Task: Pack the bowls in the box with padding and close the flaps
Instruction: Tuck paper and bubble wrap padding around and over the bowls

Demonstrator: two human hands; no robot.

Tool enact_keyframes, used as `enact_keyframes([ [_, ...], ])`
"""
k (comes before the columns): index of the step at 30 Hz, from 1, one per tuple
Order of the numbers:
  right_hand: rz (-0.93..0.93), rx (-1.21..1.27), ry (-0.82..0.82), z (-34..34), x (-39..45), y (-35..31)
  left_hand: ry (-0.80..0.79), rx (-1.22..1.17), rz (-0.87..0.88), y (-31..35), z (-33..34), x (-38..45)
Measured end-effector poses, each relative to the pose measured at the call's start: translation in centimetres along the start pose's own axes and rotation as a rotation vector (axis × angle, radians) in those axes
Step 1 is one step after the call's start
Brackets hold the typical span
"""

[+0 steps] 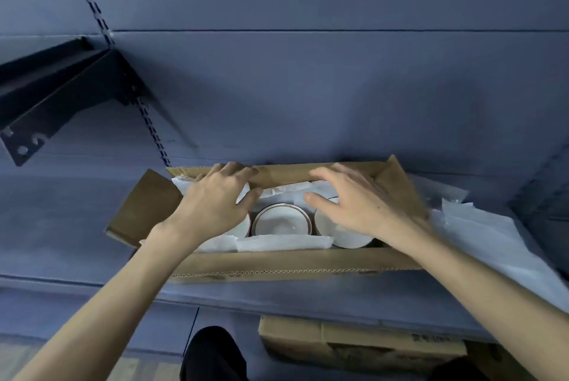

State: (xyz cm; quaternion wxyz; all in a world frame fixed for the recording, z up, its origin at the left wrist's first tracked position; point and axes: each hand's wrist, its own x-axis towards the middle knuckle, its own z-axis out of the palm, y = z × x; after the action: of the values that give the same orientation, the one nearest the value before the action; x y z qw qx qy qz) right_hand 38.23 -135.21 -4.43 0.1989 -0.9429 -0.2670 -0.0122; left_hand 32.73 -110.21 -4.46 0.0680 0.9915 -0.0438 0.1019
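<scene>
A long brown cardboard box (277, 263) sits in the lower middle of the frame on a flat blue-grey shelf (77, 226), and its long side runs from left to right. Its cut edges show the wavy ridges inside the cardboard. Inside the box are round white bowls in a row along the long side, all facing up. The middle bowl (281, 220) is smooth and shiny with a thin brown ring around its rim. Another white bowl (348, 237) sits just to its right, partly under a hand. Soft white padding sheets (283, 242) lie along the near side of the bowls, and more white padding shows along the far side. The left hand (215, 205) reaches over the left end of the box, and its fingers (237, 169) are curled over the top edge of the far flap (286, 174), which stands up. The right hand (360, 202) hovers over the right end with its fingers (335, 174) spread wide and loose, and it looks a bit blurry. The left end flap (144, 205) folds out flat and open. Crinkly white wrapping paper (492, 245) lies on the shelf at the right of the frame. A dark metal bracket (61, 94) sticks out at the upper left. Another cardboard box (354, 343) sits lower down, near the bottom of the frame.
</scene>
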Motion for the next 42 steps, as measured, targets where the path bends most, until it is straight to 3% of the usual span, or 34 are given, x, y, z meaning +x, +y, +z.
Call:
enact_keyframes([
  [5, 0.166, -0.027, 0.158, -4.3, -5.0, 6.3, 0.029, -0.089, 0.068, 5.2, 0.9, 2.2],
  [9, 0.325, 0.033, 0.31, -7.3, -10.2, 12.3, 0.108, -0.248, 0.267, 13.7, 1.5, 4.5],
  [13, 0.502, -0.036, 0.26, -7.6, -15.3, 19.0, 0.106, -0.316, 0.463, 24.1, 2.9, 7.0],
  [17, 0.657, -0.024, 0.178, -5.9, -20.1, 24.7, -0.078, -0.286, 0.554, 32.7, 7.4, 9.4],
  [21, 0.767, -0.019, 0.119, -4.2, -23.4, 28.5, -0.346, -0.094, 0.472, 37.4, 13.5, 11.5],
  [28, 0.767, -0.032, 0.038, -1.8, -23.8, 30.6, -0.433, 0.052, 0.495, 39.6, 21.4, 11.4],
  [32, 0.729, -0.05, -0.001, -0.8, -23.2, 30.6, -0.349, 0.139, 0.545, 40.2, 21.7, 11.9],
  [39, 0.674, -0.085, -0.037, 0.6, -22.6, 29.3, -0.072, -0.071, 0.433, 40.5, 18.3, 13.4],
  [42, 0.636, -0.073, -0.175, 1.7, -22.0, 27.7, -0.001, -0.145, 0.422, 40.2, 15.8, 14.2],
])
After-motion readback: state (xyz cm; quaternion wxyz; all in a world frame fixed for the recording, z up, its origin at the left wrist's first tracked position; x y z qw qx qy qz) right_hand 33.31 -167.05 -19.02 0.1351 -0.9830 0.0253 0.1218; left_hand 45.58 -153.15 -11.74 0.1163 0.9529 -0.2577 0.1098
